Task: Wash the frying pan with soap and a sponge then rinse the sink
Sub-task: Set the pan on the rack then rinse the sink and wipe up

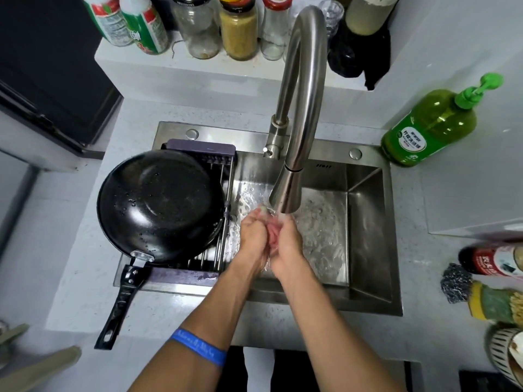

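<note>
Frying pan (161, 205) upturned on rack, left of hands (268, 236) under faucet

A home kitchen is shown. A steel sink (365, 210) is set into a pale counter (85, 278), with a tall tap (300, 108) over it. A pan (161, 205) is laid upside down on a drying rack (223, 250). Jars (239, 29) are lined on a ledge behind, and a dish-soap bottle (424, 131), a scourer (455, 282) and a sponge (492, 304) are kept beside the sink.
</note>
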